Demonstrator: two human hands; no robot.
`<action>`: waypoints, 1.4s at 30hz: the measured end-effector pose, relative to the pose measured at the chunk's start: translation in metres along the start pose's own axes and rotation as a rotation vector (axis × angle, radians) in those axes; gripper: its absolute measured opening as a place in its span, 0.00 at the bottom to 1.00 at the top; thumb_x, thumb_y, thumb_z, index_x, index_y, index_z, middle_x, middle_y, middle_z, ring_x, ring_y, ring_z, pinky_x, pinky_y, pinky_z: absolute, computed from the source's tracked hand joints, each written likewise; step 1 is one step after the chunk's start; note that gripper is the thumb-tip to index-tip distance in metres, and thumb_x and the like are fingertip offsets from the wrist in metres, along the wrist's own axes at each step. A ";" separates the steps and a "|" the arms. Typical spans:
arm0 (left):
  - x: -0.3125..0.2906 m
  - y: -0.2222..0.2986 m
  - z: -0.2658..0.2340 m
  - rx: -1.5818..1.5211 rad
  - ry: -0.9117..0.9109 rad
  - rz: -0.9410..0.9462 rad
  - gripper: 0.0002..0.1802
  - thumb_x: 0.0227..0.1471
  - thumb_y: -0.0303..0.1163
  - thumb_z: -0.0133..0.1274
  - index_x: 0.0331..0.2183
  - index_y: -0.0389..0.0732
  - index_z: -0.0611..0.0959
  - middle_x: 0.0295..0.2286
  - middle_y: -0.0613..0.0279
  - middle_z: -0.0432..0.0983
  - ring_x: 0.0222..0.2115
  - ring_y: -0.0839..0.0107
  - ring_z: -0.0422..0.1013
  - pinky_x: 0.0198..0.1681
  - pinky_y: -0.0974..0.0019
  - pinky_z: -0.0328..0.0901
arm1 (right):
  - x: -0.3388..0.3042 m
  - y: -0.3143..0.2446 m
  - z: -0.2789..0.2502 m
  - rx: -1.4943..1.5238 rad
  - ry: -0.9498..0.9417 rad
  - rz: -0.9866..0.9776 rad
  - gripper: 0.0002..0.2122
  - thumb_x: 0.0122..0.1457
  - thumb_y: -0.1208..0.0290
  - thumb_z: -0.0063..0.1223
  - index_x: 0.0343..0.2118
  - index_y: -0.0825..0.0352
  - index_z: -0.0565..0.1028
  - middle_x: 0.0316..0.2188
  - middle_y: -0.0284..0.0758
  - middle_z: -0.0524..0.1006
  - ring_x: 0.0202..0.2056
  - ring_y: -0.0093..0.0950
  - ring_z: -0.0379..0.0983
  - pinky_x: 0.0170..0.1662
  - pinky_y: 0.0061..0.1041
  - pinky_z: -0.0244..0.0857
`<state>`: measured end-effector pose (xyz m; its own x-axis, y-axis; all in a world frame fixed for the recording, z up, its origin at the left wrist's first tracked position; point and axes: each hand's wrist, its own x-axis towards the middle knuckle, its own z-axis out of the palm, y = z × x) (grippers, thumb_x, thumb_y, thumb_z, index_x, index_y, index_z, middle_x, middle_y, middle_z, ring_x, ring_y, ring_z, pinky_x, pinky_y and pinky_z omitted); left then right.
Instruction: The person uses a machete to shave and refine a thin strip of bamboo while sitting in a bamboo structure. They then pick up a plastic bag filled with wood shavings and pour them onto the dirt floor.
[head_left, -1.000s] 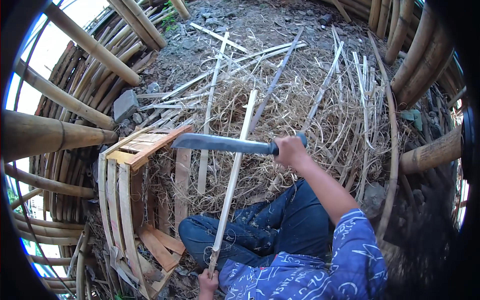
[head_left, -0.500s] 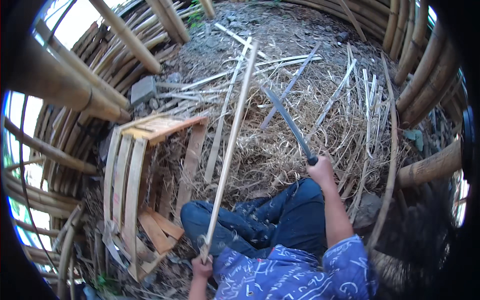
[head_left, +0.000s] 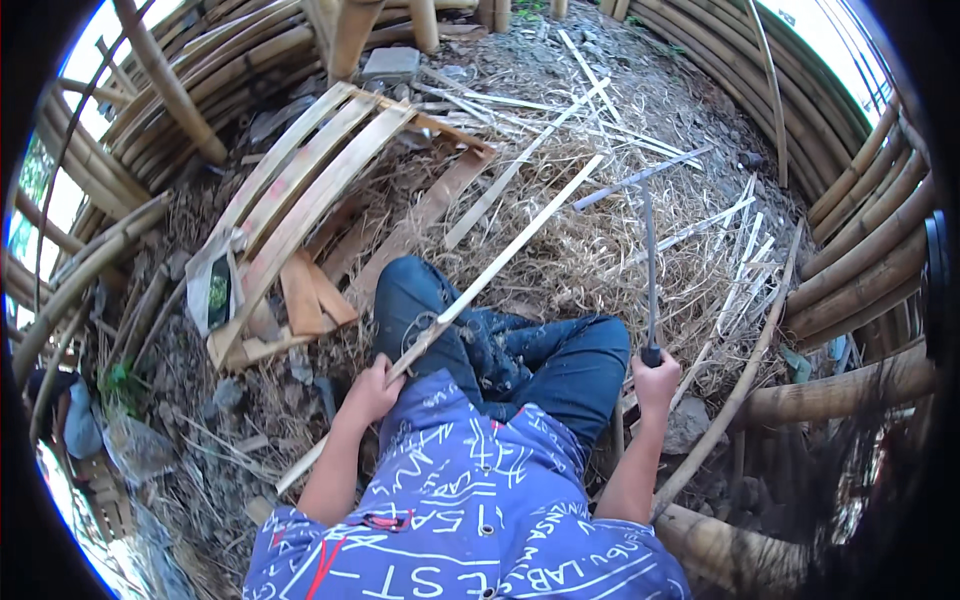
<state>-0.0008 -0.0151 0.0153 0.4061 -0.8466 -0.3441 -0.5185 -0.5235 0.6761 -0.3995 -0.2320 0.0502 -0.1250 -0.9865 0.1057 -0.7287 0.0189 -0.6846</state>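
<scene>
My left hand is closed around a long pale bamboo strip. The strip slants from beside my left hip across my left thigh, up and away to the right. A rough, fibrous spot on it shows just beyond my fingers. In my right hand is the dark handle of a long machete, its narrow blade pointing up and away from me. The blade and the strip are apart. I sit with my legs in dark blue trousers folded in front of me.
To the left lies a wooden slatted crate with a loose orange-brown board. Shavings and cut strips cover the ground ahead. A grey block sits at the back. Bamboo poles wall the sides; a thin pole lies at right.
The view has tilted and shifted. The bamboo strip now leans further right, with part of it showing behind my left hand. The machete has turned from slanting left to nearly upright.
</scene>
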 end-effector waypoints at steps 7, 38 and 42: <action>-0.030 0.015 0.004 0.299 0.215 0.096 0.18 0.52 0.48 0.51 0.30 0.42 0.73 0.20 0.49 0.76 0.24 0.48 0.74 0.28 0.49 0.66 | -0.025 -0.025 -0.033 0.221 -0.009 -0.083 0.09 0.47 0.72 0.61 0.22 0.73 0.75 0.15 0.32 0.73 0.17 0.21 0.68 0.25 0.24 0.63; 0.026 -0.075 0.035 0.083 0.149 0.178 0.21 0.31 0.45 0.60 0.18 0.35 0.75 0.15 0.44 0.70 0.21 0.44 0.70 0.23 0.52 0.63 | 0.042 -0.035 -0.044 0.650 -0.243 0.007 0.27 0.62 0.47 0.41 0.32 0.76 0.71 0.16 0.33 0.70 0.16 0.20 0.66 0.18 0.18 0.59; 0.025 -0.101 0.045 0.180 0.171 0.143 0.21 0.32 0.45 0.59 0.19 0.35 0.75 0.17 0.43 0.69 0.22 0.43 0.69 0.26 0.51 0.62 | 0.063 -0.043 -0.053 0.525 -0.187 -0.056 0.25 0.62 0.48 0.42 0.30 0.73 0.70 0.17 0.33 0.71 0.16 0.20 0.66 0.19 0.18 0.60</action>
<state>0.0278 0.0122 -0.0911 0.4321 -0.8927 -0.1281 -0.6989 -0.4213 0.5780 -0.4114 -0.2865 0.1243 0.0606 -0.9966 0.0557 -0.2920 -0.0711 -0.9538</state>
